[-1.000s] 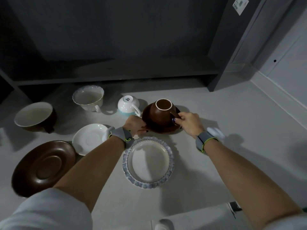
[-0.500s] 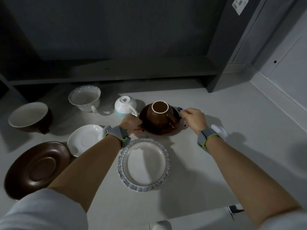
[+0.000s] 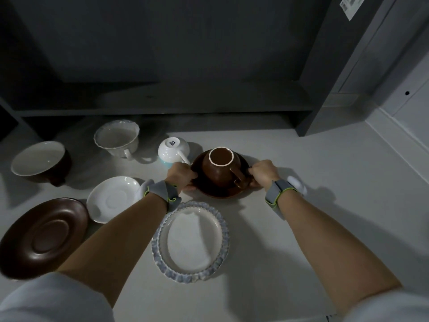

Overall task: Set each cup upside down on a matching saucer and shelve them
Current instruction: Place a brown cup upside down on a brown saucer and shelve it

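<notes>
- Frilly saucer (image 3: 190, 240) nearest, bare, waiting for a cup.
- Big brown saucer (image 3: 43, 233) and white saucer (image 3: 112, 198) off to the left, both bare too.
- Left hand (image 3: 182, 176) and right hand (image 3: 263, 174) closed on opposite edges of small brown saucer (image 3: 220, 192), likely so it stays level when lifted.
- Brown cup (image 3: 219, 167) upside down on that saucer, handle toward right hand; could slide if tipped.
- White cup (image 3: 173, 149) upside down just behind, no saucer under it.
- Frilly cup (image 3: 117, 138) and brown bowl cup (image 3: 39, 161) upright, further left.
- Shelf (image 3: 162, 98) at the back, nothing on it; probably next stop for the brown pair.
</notes>
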Available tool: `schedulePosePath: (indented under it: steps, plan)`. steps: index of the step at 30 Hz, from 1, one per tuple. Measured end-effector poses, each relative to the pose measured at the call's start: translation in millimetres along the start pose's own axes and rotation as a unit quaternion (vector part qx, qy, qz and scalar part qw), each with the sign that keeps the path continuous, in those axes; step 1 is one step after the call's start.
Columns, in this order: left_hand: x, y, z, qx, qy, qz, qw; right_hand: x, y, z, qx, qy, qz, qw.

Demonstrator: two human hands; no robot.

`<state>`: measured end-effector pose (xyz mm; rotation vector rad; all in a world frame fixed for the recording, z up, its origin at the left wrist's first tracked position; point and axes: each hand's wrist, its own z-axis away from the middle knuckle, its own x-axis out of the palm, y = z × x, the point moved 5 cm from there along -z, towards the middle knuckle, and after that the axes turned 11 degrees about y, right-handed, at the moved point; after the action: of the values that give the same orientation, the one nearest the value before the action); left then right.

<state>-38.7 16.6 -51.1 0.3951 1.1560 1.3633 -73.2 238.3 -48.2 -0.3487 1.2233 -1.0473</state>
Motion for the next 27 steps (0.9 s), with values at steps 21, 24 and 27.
schedulePosePath:
  steps: [21,24,27]
  plan:
    - [2,73,13,0.068,-0.038,0.023,0.997,-69,-35,27,-0.012,0.094,-0.075,0.993]
    - [1,93,18,0.083,-0.028,0.008,0.996,-82,-42,30,-0.014,0.114,-0.072,0.991]
    - [1,115,23,0.104,-0.022,-0.007,0.994,-96,-53,27,-0.009,0.131,-0.084,0.988]
